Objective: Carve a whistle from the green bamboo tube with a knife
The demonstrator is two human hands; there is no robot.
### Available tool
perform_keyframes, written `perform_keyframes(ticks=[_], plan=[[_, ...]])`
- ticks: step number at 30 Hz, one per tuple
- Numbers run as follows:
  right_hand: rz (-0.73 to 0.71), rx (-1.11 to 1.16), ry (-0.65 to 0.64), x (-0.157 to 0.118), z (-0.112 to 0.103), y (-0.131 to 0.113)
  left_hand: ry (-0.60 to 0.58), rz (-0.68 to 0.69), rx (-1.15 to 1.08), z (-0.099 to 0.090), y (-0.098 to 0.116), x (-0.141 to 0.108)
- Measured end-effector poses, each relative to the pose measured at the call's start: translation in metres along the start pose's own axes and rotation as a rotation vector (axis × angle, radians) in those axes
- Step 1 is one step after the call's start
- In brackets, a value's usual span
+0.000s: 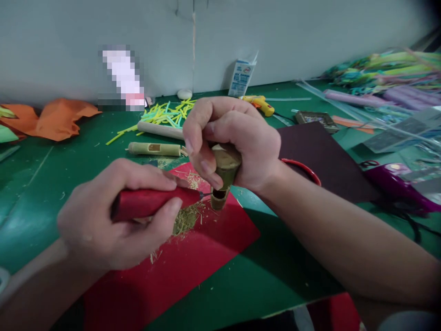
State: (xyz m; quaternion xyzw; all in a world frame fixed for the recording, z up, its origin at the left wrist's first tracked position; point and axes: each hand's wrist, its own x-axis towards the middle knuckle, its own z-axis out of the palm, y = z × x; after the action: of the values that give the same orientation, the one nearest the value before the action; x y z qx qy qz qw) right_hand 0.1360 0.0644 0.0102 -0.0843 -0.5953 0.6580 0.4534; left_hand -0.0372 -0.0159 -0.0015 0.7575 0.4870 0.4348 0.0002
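Two grips: left hand (94,220) on tool (148,203); right hand (243,135) on bamboo (224,171); carton (241,78) lettering illegible.

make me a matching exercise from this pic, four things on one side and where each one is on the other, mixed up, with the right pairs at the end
Things
1. red-handled tool
2. carton
3. bamboo piece
4. orange sheet

Places
A. in the right hand
B. toward the left of the green table
C. in the left hand
D. by the wall

Pairs: 1-C, 2-D, 3-A, 4-B
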Motion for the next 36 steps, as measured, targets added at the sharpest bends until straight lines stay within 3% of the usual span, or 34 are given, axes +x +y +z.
perform_keyframes(ticks=[4, 11, 13, 15, 18, 20, 22, 25, 29, 32, 36], plan=[[-0.069, 0.008, 0.025, -0.001, 0.002, 0.001, 0.086, -0.132, -0.029, 0.008, -0.003, 0.001], [-0.005, -0.007, 0.000, -0.001, 0.003, -0.003, 0.091, -0.232, -0.160, 0.019, -0.012, -0.003], [-0.015, 0.000, -0.003, -0.001, 0.001, -0.003, 0.102, -0.201, -0.195, 0.017, -0.012, -0.004], [-0.021, 0.009, -0.017, -0.001, -0.001, -0.003, 0.139, -0.067, -0.174, 0.012, -0.013, -0.004], [0.039, -0.033, 0.004, -0.002, -0.001, -0.003, -0.058, 0.136, -0.128, 0.000, -0.015, -0.005], [0.073, -0.066, 0.031, -0.003, -0.001, -0.004, -0.188, 0.140, -0.140, -0.006, -0.015, -0.005], [0.059, -0.068, 0.034, -0.003, 0.000, -0.004, -0.207, 0.115, -0.162, -0.008, -0.014, -0.006], [0.018, -0.067, 0.015, -0.003, 0.000, -0.004, -0.113, 0.122, -0.064, -0.004, -0.008, -0.005], [0.030, -0.116, 0.042, -0.003, 0.001, -0.004, 0.124, 0.010, 0.010, 0.006, 0.000, -0.003], [0.008, -0.102, 0.042, -0.003, 0.005, -0.006, 0.165, -0.126, -0.026, 0.013, -0.001, -0.001], [0.085, -0.164, 0.055, -0.005, 0.008, -0.008, 0.156, -0.258, -0.145, 0.021, -0.009, -0.002]])
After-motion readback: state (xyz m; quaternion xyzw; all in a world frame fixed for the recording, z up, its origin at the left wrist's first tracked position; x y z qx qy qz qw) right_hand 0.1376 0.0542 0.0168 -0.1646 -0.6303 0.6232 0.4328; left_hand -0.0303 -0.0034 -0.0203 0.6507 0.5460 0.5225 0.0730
